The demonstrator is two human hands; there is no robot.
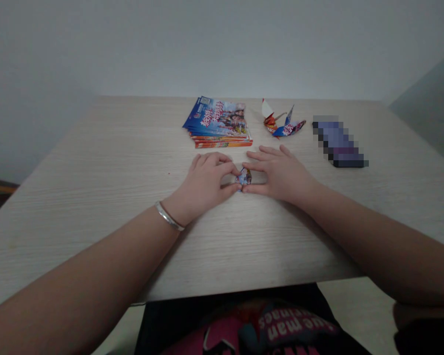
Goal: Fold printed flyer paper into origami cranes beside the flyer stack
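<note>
A small piece of folded paper (245, 176), printed in blue and several colours, lies on the table between both hands. My left hand (207, 180), with a silver bangle at the wrist, has thumb and index finger closed on the paper's left side. From the right, my right hand (281, 172) holds the paper's upper and lower corners between index finger and thumb. Its other fingers stretch out over the tabletop. The fingertips cover part of the paper, so its exact folded shape cannot be made out.
Beyond my left hand lies a fanned stack of printed leaflets (222, 118). Two folded paper cranes, one orange and white (269, 120) and one blue (286, 129), stand right of it. A blurred-out phone-like object (338, 141) lies farther right. The pale wooden table (96, 162) meets a wall.
</note>
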